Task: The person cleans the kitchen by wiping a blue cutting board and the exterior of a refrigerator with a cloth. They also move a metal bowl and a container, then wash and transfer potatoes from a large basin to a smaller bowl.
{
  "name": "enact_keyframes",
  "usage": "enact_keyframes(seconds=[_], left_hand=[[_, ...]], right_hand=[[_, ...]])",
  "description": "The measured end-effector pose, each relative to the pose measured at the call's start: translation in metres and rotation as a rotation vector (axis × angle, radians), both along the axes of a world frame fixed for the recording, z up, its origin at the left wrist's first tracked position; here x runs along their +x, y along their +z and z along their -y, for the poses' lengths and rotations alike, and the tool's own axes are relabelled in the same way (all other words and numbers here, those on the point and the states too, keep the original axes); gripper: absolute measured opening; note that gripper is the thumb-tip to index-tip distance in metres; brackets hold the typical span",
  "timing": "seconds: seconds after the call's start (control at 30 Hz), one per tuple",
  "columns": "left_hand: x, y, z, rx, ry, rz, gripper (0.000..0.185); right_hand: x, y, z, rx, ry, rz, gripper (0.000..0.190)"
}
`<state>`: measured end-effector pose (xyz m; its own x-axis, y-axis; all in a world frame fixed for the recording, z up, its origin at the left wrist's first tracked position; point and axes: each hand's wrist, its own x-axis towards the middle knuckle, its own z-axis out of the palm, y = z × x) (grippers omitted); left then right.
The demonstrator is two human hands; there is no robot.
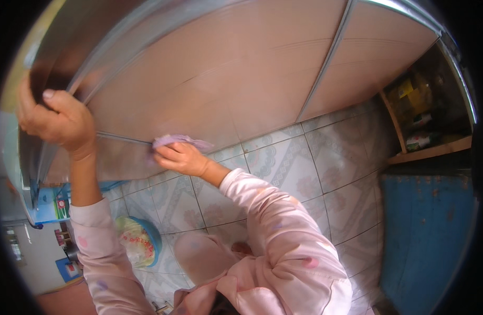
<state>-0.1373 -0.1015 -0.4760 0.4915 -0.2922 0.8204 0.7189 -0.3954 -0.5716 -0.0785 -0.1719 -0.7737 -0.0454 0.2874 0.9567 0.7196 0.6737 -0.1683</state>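
A crumpled light-purple cloth [184, 138] is in my right hand [182, 158], pressed low against a pinkish-brown panel [225, 71] with metal trim. A metal strip [125, 136] of the panel runs up to the cloth from the left. My left hand [58, 118] is higher up, at the metal-trimmed top edge [78, 80] of the same unit. Its fingers curl over that edge, with the thumb on the near side; part of the fingers is hidden. Both sleeves are pale pink with coloured spots.
Patterned floor tiles [281, 161] meet the panel's lower edge. A blue basin [157, 244] with a plastic bag [137, 244] stands by my left arm. To the right are a blue wooden piece of furniture [426, 232] and a dark shelf compartment [418, 98] holding several packages.
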Motion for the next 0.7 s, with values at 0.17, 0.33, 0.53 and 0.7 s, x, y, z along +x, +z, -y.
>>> enact_keyframes(seconds=[0.17, 0.33, 0.53, 0.7], left_hand=[[0.003, -0.007, -0.003, -0.037, -0.099, 0.023, 0.038], [-0.015, -0.005, -0.003, -0.075, -0.009, 0.045, 0.038], [-0.006, -0.005, 0.003, -0.025, 0.013, 0.023, 0.038], [0.008, 0.003, 0.003, -0.013, -0.009, -0.003, 0.038]], right_hand=[[0.043, -0.196, 0.018, -0.236, 0.067, 0.4, 0.017], [0.123, -0.233, 0.062, -0.624, 0.016, 0.408, 0.015], [0.258, -0.185, 0.11, -0.521, -0.556, -0.058, 0.017], [0.264, -0.021, 0.093, -0.004, -0.7, -0.55, 0.046]])
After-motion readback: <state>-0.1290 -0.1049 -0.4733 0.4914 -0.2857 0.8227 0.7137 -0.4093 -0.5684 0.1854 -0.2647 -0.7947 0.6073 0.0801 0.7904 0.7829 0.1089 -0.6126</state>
